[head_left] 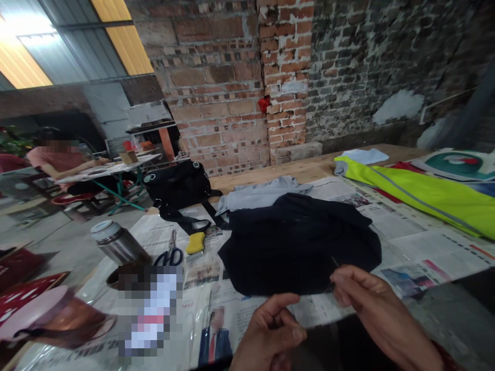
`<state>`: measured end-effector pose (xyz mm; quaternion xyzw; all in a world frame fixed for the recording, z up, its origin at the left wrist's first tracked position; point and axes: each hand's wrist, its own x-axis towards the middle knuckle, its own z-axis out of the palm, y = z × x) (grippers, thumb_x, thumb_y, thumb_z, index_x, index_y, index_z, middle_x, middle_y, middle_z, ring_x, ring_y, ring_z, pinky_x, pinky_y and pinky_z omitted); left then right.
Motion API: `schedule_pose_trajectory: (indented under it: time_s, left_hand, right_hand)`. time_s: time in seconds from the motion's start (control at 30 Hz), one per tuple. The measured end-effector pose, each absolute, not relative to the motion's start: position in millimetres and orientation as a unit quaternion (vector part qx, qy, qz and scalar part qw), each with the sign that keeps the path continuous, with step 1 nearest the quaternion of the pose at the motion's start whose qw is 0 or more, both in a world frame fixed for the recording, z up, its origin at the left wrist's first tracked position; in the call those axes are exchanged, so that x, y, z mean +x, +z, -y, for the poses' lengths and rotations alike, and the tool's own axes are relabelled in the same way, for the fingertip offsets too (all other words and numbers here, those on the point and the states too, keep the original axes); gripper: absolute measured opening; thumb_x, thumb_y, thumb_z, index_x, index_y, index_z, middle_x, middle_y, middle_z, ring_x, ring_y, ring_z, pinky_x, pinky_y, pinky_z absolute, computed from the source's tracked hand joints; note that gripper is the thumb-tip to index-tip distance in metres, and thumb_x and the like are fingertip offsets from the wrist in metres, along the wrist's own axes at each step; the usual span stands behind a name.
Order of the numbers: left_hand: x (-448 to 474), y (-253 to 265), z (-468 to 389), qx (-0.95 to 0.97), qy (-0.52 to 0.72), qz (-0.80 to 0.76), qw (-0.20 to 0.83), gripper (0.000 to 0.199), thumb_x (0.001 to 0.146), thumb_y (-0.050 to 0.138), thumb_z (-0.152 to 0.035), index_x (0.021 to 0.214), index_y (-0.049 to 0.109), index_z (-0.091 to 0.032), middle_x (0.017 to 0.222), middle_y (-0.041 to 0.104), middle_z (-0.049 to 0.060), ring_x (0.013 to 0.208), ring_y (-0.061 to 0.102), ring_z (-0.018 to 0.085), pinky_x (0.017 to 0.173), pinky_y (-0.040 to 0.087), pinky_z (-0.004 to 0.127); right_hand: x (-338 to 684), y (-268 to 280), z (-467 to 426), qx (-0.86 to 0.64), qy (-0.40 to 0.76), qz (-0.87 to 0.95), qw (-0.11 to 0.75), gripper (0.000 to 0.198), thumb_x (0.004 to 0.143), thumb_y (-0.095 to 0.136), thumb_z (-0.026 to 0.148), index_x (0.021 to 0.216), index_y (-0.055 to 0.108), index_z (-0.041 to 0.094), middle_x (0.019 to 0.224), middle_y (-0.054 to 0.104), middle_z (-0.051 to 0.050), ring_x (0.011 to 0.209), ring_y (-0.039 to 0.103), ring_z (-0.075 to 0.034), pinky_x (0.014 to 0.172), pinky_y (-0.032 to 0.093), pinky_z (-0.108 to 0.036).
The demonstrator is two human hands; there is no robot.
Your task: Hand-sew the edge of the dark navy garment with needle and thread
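My right hand (361,293) is pinched shut on a sewing needle (334,262), a thin bright sliver poking up from the fingertips; any thread is too fine to make out. Just beyond lies a dark navy folded cloth (297,247), perhaps a garment, spread on newspaper. At its near edge is my left hand (273,330), open, with thumb and forefinger apart and the other fingers curled; I see nothing between them. Behind the dark cloth a light grey cloth (263,193) lies partly covered.
Newspaper (417,237) covers the table. On the left are scissors (170,255), a yellow object (195,243), a steel flask (118,242) and a black bag (178,185). A neon-yellow garment (417,193) and an iron (456,164) lie right. A person (64,159) sits at another table.
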<state>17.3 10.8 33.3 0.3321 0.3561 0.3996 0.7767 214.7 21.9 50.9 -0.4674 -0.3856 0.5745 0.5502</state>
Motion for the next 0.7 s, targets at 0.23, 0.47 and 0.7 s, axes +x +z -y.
schedule_pose_trajectory:
  time_s: [0.23, 0.47, 0.7]
  left_hand:
    - [11, 34, -9, 0.313, 0.424, -0.383, 0.759, 0.036, 0.056, 0.078, -0.019, 0.091, 0.066, -0.018, 0.060, 0.059, -0.005, 0.024, 0.029, -0.004, 0.025, 0.019, 0.011]
    - [13, 29, -9, 0.307, 0.418, -0.406, 0.753, 0.033, 0.057, 0.076, -0.015, 0.089, 0.067, -0.019, 0.064, 0.060, -0.005, 0.023, 0.030, -0.004, 0.025, 0.019, 0.012]
    - [16, 19, -8, 0.346, 0.397, -0.470, 0.709, 0.028, 0.059, 0.073, -0.015, 0.086, 0.067, -0.018, 0.067, 0.060, -0.004, 0.025, 0.030, -0.004, 0.026, 0.020, 0.013]
  right_hand:
    - [219, 53, -24, -0.433, 0.597, 0.319, 0.596, 0.023, 0.073, 0.065, 0.037, 0.063, 0.057, 0.018, 0.052, 0.043, 0.004, 0.056, 0.039, -0.010, 0.056, 0.033, -0.023]
    - [219, 56, -27, -0.364, 0.635, 0.219, 0.645, 0.015, 0.068, 0.071, 0.029, 0.066, 0.061, 0.018, 0.056, 0.043, 0.004, 0.053, 0.038, -0.008, 0.053, 0.038, -0.022]
    - [224, 55, -35, -0.311, 0.673, 0.130, 0.658, 0.012, 0.066, 0.072, 0.022, 0.067, 0.061, 0.018, 0.058, 0.045, 0.006, 0.053, 0.041, -0.005, 0.051, 0.041, -0.019]
